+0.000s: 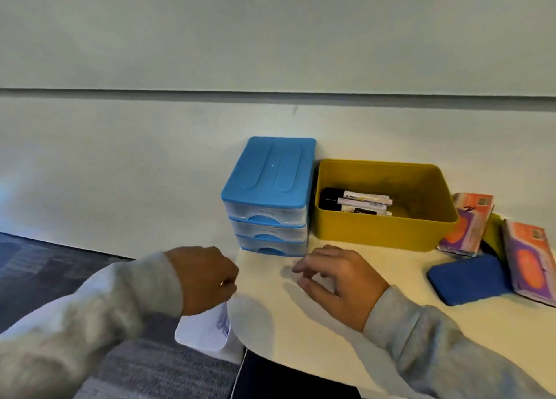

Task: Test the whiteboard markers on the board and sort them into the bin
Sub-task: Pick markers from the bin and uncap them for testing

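The left hand (204, 278) is gripping a crumpled white paper (204, 329) at the surface (301, 338) edge; the right hand (337, 275) is hovering, fingers loosely spread. Markers (358, 203) are lying in the yellow bin (385, 230).

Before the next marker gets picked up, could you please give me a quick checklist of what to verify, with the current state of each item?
1. Yellow bin is upright and open on top: ok.
2. Markers are lying inside the bin: ok.
3. Right hand is free, fingers relaxed above the table: ok.
4. Left hand is free: not ok, it grips a white cloth or paper.
5. Drawers of the blue drawer unit are all pushed in: ok.
6. Markers in the bin have been tested: cannot tell.
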